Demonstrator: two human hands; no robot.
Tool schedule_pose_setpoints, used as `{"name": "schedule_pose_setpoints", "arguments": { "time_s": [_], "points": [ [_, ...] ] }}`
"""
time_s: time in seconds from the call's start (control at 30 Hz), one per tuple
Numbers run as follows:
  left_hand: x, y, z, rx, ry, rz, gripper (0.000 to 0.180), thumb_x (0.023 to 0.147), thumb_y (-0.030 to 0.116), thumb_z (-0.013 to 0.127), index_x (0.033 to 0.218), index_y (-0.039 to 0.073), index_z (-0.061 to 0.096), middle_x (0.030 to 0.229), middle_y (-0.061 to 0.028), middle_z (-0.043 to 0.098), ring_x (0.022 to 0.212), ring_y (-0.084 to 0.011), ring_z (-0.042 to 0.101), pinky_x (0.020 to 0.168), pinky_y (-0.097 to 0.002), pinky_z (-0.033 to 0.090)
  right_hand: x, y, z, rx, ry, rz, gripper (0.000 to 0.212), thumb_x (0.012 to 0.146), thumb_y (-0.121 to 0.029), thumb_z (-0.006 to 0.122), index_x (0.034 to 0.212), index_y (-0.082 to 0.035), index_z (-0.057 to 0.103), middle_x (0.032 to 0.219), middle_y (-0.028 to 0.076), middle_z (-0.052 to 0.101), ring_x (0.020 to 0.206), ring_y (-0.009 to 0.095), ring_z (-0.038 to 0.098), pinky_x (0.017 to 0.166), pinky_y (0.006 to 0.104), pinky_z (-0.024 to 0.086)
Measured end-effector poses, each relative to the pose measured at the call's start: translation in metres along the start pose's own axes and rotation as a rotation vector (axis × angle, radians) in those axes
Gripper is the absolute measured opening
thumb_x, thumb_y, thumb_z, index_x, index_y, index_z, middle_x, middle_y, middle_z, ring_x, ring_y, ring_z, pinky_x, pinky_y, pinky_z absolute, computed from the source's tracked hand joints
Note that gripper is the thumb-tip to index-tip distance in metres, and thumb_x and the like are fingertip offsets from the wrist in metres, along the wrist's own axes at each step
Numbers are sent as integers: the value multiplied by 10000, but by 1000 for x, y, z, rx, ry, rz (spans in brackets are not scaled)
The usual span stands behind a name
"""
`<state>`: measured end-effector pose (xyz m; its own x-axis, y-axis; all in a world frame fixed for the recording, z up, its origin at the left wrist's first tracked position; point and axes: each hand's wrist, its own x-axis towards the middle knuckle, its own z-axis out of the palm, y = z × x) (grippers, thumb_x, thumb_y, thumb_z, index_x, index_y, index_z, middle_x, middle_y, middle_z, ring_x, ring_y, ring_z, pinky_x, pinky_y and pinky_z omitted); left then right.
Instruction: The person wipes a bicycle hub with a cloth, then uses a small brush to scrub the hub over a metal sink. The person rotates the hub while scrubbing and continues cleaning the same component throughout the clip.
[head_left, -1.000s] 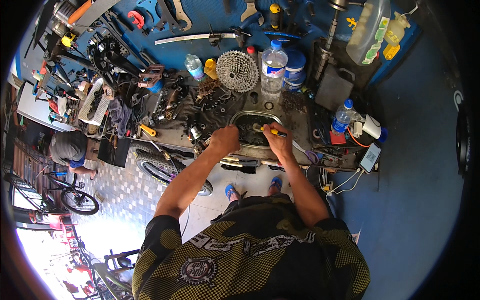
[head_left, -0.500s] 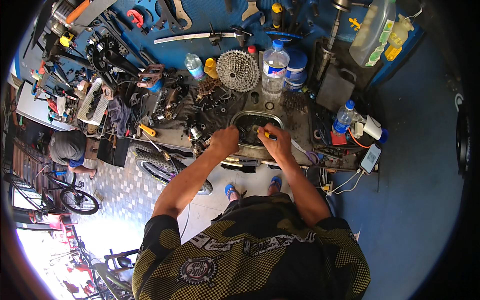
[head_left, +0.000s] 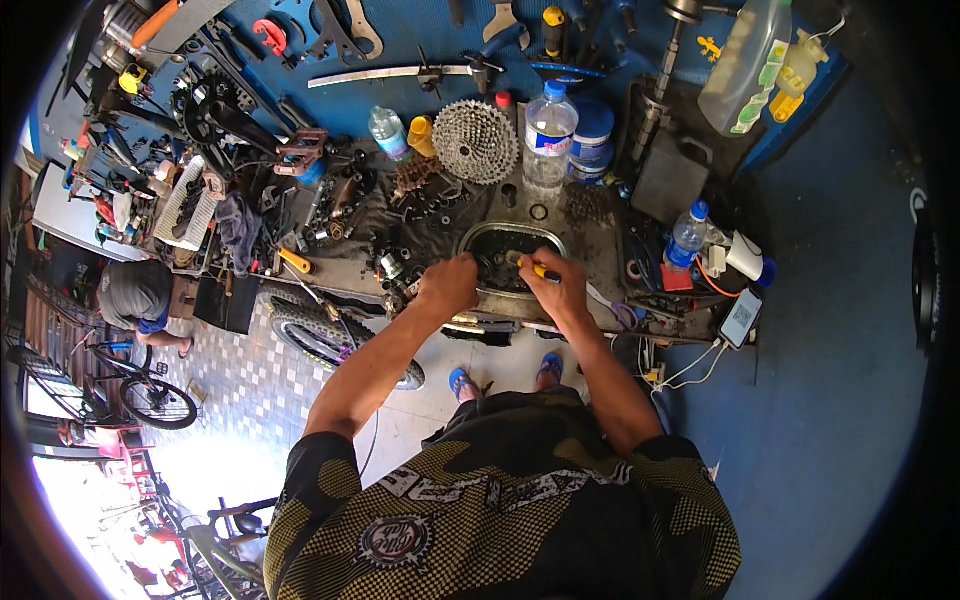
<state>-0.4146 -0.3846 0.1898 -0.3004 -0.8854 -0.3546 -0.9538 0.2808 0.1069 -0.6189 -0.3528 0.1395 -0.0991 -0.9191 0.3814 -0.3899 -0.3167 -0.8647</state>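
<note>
An oval metal tray (head_left: 548, 236) with dark liquid in it lies at the bench's front edge. My left hand (head_left: 449, 286) is closed at its left rim, around a small dark part that I cannot make out. Over the right side of the tray, my right hand (head_left: 560, 290) grips a tool with a yellow and black handle (head_left: 541, 271). The tool's working end points left into the tray, too small to identify. Behind the tray lies a black ring (head_left: 540, 212). A bicycle cassette (head_left: 476, 142) stands upright further back.
A large water bottle (head_left: 551, 140) and blue tubs (head_left: 592, 140) stand behind the tray. Loose parts crowd the bench to the left. On the right are scissors with purple handles (head_left: 627, 316), a smaller bottle (head_left: 687, 238) and a phone (head_left: 740, 318). A bicycle wheel (head_left: 310, 325) sits below the bench.
My right hand and the yellow-handled tool have shifted slightly right, and the handle's angle has changed a little. My left hand stays almost in place.
</note>
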Motion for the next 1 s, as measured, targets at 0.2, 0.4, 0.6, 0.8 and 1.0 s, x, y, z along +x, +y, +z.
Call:
{"name": "schedule_pose_setpoints", "arguments": {
  "time_s": [0.2, 0.4, 0.6, 0.8, 1.0],
  "points": [
    [5, -3, 12, -2, 40, -25, 464, 794, 130, 770, 1171, -48, 568, 1012, -293, 762, 952, -449, 769, 829, -500, 639, 5, -12, -3, -77, -34, 181, 266, 942, -252, 766, 826, -50, 637, 706, 159, 648, 650, 373, 653, 615, 409, 513],
    [-1, 2, 22, 61, 182, -4, 356, 860, 73, 719, 1135, -23, 514, 1007, -276, 756, 904, -427, 777, 773, -481, 644, 10, 3, 9, -100, -18, 409, 391, 981, -387, 677, 787, -51, 632, 662, 151, 664, 657, 389, 682, 605, 451, 506],
    [-2, -1, 24, 60, 256, 6, 317, 873, 37, 685, 1123, -23, 500, 998, -274, 748, 879, -439, 774, 747, -490, 646, 19, -22, 3, 88, 1, 513, 402, 995, -396, 669, 790, -50, 659, 633, 92, 680, 614, 227, 722, 589, 386, 513],
    [-3, -1, 31, 49, 240, 1, 349, 879, 40, 683, 1157, -29, 484, 1043, -289, 737, 897, -441, 772, 750, -489, 650, 18, -21, -3, 87, -19, 560, 384, 988, -389, 678, 828, -40, 692, 662, 75, 699, 625, 195, 743, 584, 350, 536],
    [-1, -3, 20, -13, 214, -57, 452, 838, 100, 746, 1175, -30, 475, 986, -286, 754, 930, -466, 763, 797, -513, 642, 10, 11, -13, -93, -178, 577, 359, 977, -399, 664, 847, -66, 701, 664, 108, 691, 657, 281, 722, 639, 436, 537]
  ]
}}
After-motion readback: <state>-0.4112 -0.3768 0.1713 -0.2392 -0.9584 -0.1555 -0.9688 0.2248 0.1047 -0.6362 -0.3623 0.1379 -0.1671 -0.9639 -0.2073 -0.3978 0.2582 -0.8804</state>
